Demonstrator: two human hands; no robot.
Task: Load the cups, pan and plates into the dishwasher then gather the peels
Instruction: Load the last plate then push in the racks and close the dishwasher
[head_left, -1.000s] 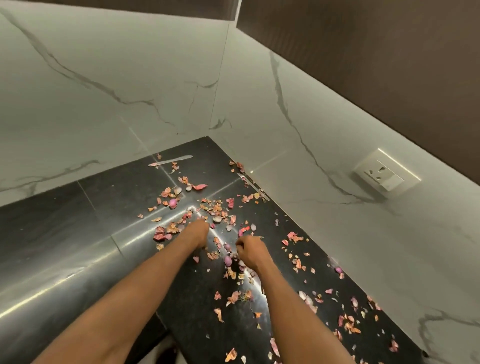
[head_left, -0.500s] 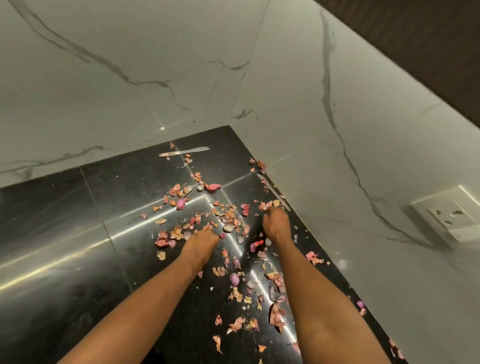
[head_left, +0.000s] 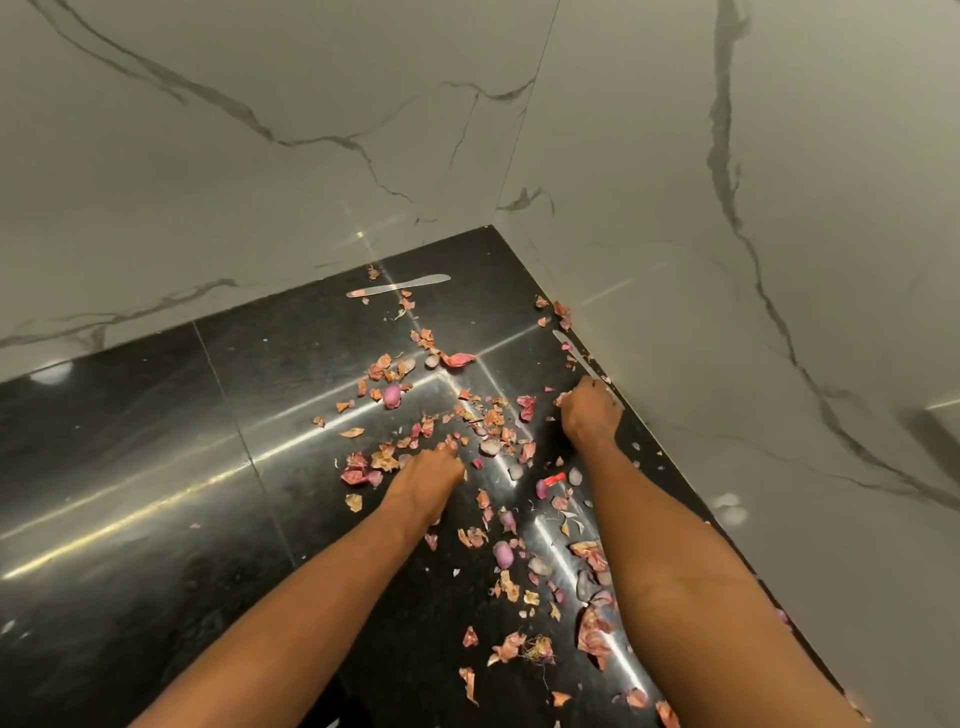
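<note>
Pink and tan onion peels (head_left: 488, 421) lie scattered over the black stone counter (head_left: 156, 467), thickest in its middle and along the right wall. My left hand (head_left: 426, 478) rests palm down on the counter, its fingertips in a cluster of peels (head_left: 379, 462). My right hand (head_left: 589, 415) is farther forward, against the foot of the right wall, knuckles up and fingers curled down onto the counter. Its fingers hide whatever is under them. More peels (head_left: 592, 629) lie beside my right forearm. No cups, pan or plates are in view.
White marble walls (head_left: 311, 156) meet at the counter's far corner. One pale flat strip (head_left: 397, 285) lies near the back wall and another (head_left: 576, 353) lies along the right wall, just ahead of my right hand. A wall socket's edge (head_left: 943, 410) shows at far right.
My right hand has moved from the middle of the peels forward and right to the foot of the wall. My left hand has stayed among the same peels.
</note>
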